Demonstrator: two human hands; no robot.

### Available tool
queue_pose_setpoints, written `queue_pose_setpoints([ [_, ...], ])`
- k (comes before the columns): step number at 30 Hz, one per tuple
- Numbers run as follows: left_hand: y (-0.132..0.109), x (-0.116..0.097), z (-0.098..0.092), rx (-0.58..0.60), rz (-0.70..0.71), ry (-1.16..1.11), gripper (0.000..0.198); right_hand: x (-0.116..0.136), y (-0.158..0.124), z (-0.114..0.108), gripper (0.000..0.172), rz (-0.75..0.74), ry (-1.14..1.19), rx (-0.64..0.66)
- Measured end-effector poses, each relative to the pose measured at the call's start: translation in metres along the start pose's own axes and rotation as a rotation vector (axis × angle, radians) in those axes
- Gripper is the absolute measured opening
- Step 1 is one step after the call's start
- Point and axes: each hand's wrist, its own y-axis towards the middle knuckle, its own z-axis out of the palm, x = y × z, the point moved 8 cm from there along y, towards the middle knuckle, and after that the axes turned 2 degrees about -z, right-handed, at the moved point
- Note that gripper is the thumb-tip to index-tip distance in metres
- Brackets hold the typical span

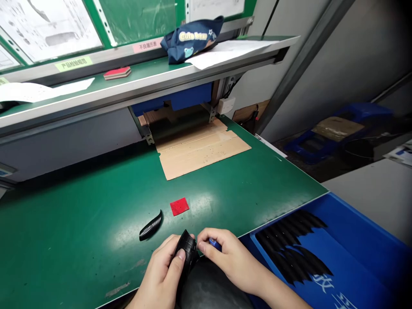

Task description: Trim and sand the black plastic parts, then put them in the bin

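Left hand (163,264) — black part (188,243), right (229,254) — something blue (214,243)

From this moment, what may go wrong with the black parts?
The black part may slip from the left hand's grip and fall, being held by the edge of the table.

The blue item in the right hand's grip might scratch it, being close.

Black pieces in the blue bin lie close together and could rub.

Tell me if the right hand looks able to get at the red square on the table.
Likely yes: the red square lies ahead of the right hand with nothing seen between, though the blue object it holds may hamper picking up.
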Motion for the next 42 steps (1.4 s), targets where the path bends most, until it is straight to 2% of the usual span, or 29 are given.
queue_pose_setpoints([
  [6,0.009,-0.001,0.015,0.081,-0.004,-0.013,0.035,0.012,0.004,-0.006,0.018,-0.086,-0.170,0.043],
  [9,0.011,0.013,0.018,0.082,-0.109,-0.154,0.042,0.012,0.010,-0.012,0.016,-0.128,-0.338,0.010],
  [13,0.009,0.029,0.012,-0.021,-0.290,-0.384,0.049,0.013,0.015,-0.030,0.014,-0.142,-0.501,-0.098],
  [15,0.009,0.026,0.006,-0.079,-0.288,-0.434,0.047,0.018,0.016,-0.030,0.005,-0.188,-0.475,-0.047],
  [16,0.009,0.024,0.004,-0.097,-0.280,-0.455,0.046,0.022,0.017,-0.027,0.007,-0.230,-0.471,-0.006],
  [18,0.009,0.020,0.001,-0.124,-0.265,-0.481,0.045,0.029,0.017,-0.021,0.025,-0.320,-0.541,0.054],
  [21,0.010,0.019,-0.003,-0.164,-0.236,-0.480,0.044,0.033,0.022,-0.014,0.035,-0.380,-0.764,0.036],
  [26,0.010,0.022,-0.009,-0.240,-0.210,-0.467,0.043,0.036,0.033,-0.007,0.035,-0.438,-0.975,0.026],
  [34,0.008,0.016,-0.011,-0.296,-0.202,-0.395,0.044,0.042,0.045,-0.001,0.029,-0.541,-1.056,0.047],
  [42,0.007,0.010,-0.013,-0.309,-0.142,-0.151,0.043,0.034,0.046,0.006,0.022,-0.567,-1.065,0.081],
])
